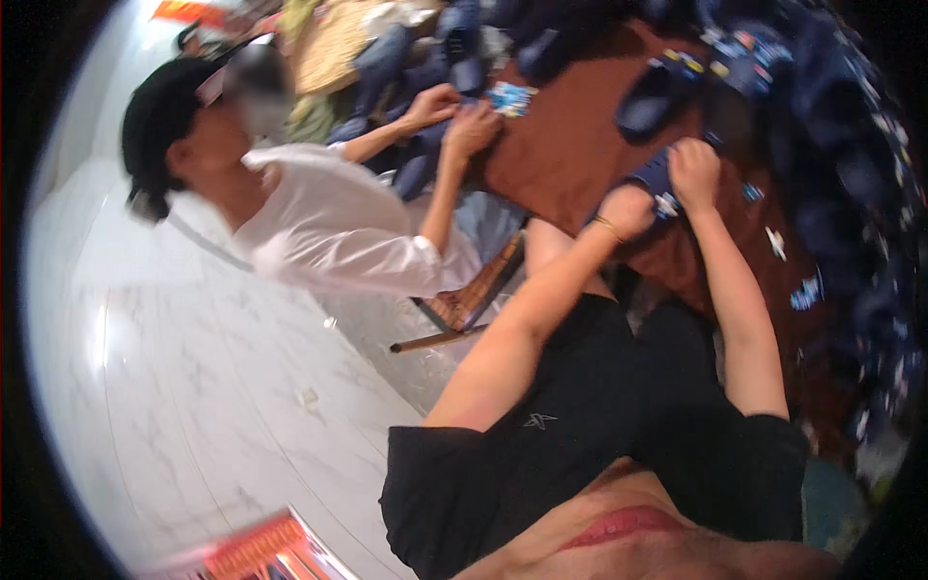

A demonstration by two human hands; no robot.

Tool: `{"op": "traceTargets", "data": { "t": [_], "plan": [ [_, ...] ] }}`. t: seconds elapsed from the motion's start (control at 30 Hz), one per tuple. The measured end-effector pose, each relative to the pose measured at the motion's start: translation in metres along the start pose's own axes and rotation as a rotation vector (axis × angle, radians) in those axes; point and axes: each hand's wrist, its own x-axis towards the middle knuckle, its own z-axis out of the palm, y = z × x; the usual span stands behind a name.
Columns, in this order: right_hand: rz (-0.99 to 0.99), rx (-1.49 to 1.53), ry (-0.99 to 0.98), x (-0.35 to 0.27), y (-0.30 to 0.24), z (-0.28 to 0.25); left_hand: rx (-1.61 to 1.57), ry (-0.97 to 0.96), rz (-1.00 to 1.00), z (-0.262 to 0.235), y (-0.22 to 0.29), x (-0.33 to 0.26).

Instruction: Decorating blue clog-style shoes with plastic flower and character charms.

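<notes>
A dark blue clog (653, 175) is held between my two hands above the brown cloth. My left hand (628, 212) is closed at its near end, the fingers curled in. On its far right side my right hand (694, 172) is closed too, knuckles up. Small white and blue pieces (666, 205) show between the hands; what they are is too blurred to tell. Another dark clog (646, 108) lies just beyond, with yellow bits at its far end. My fingertips are largely hidden.
Brown cloth (565, 130) covers the work surface. Many dark blue clogs (855, 174) are heaped along the right. At left a co-worker in a white shirt (329, 227) handles another dark clog, beside a small blue-and-white pile (510, 100). A wooden-framed stool (464, 307) stands by the marble-patterned floor (213, 387).
</notes>
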Motion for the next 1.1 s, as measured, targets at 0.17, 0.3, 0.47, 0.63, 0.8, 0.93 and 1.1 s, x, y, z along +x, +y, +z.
{"op": "traceTargets", "data": {
  "t": [0.17, 0.3, 0.47, 0.63, 0.8, 0.93, 1.1],
  "plan": [
    [0.032, -0.028, -0.105, 0.002, -0.008, -0.005, -0.001, 0.15, 0.083, 0.009, -0.006, -0.005],
    [-0.02, -0.001, -0.109, 0.009, -0.007, -0.007, -0.01, 0.178, 0.09, 0.018, -0.008, -0.008],
    [-0.057, 0.01, -0.019, -0.011, -0.007, -0.005, -0.038, 0.211, 0.092, 0.017, -0.003, -0.015],
    [0.241, -0.154, -0.083, -0.033, 0.019, -0.018, -0.052, 0.068, -0.126, 0.008, 0.004, -0.007],
    [0.363, -0.343, -0.163, -0.037, 0.067, -0.04, 0.046, 0.131, -0.025, -0.002, -0.012, -0.002],
    [0.202, -0.033, -0.062, -0.025, 0.06, -0.041, 0.056, 0.172, 0.008, 0.009, -0.019, 0.005],
    [0.04, 0.326, -0.271, -0.02, -0.003, -0.041, 0.026, 0.032, -0.096, -0.002, -0.004, -0.001]
  ]
}}
